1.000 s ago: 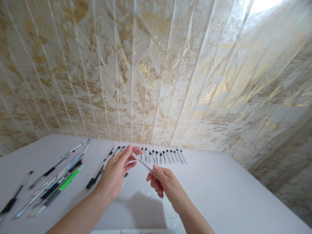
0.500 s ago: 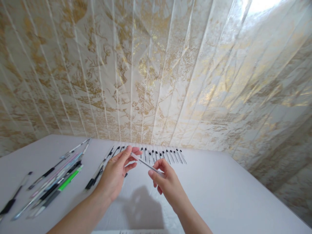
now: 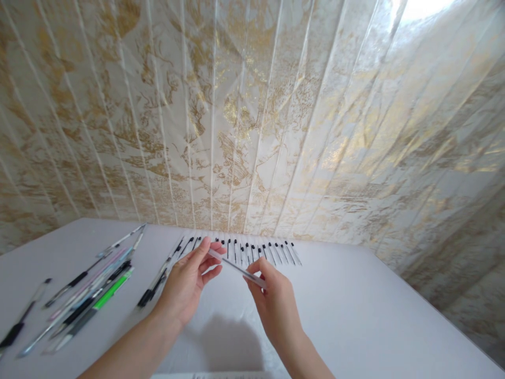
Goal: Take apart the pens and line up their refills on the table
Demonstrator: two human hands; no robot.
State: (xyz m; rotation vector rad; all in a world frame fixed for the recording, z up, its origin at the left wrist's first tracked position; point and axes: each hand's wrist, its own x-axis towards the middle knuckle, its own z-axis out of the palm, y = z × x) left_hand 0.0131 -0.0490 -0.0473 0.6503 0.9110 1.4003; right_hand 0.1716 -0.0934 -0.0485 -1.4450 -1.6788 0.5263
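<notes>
- Dark marks resembling writing are showing on a white strip [image 3: 232, 375] at the bottom edge, but blur and cropping are making them unreadable.
- The left hand [image 3: 187, 281] is pinching the far end of a clear slim tube [image 3: 234, 266] between thumb and forefinger, a narrow grip, its other fingers spreading loosely.
- The right hand [image 3: 273, 295] is holding the nearer end, its grip closing snugly around it.
- The tube is slanting between both hands, above the surface [image 3: 355, 305].
- Beyond, a row of black-tipped pieces [image 3: 248, 246] is lying near the wall covering [image 3: 236, 131]; loose pens [image 3: 94, 292] are lying leftward.
- Compared with a second ago, the right hand is showing more of its back, and the left is uncovering more black tips.
</notes>
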